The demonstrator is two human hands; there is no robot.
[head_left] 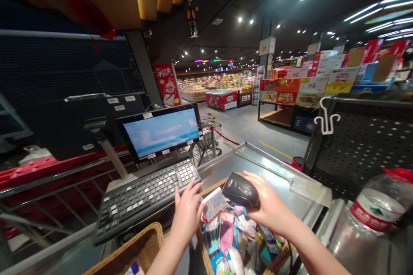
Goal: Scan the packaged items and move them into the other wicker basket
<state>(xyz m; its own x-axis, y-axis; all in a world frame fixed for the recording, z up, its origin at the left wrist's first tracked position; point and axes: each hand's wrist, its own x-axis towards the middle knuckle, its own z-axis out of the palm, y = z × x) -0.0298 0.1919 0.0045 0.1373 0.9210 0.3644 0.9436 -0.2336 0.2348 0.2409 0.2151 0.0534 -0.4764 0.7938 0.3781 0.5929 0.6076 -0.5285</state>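
Observation:
My right hand (pixel 269 208) is closed around a black barcode scanner (pixel 240 190), its head pointing left. My left hand (pixel 187 212) grips a small white packet (pixel 214 203) just in front of the scanner's head. Both hands hover over a wicker basket (pixel 277 262) crammed with several small colourful packaged items (pixel 230 240). The steel checkout counter (pixel 245 161) lies beyond them.
A black keyboard (pixel 145 195) and a lit till screen (pixel 161 131) stand to the left. A second wicker basket (pixel 135 247) sits at the lower left. A large water bottle (pixel 368 219) with a red cap lies at the right beside a black perforated panel (pixel 364 146).

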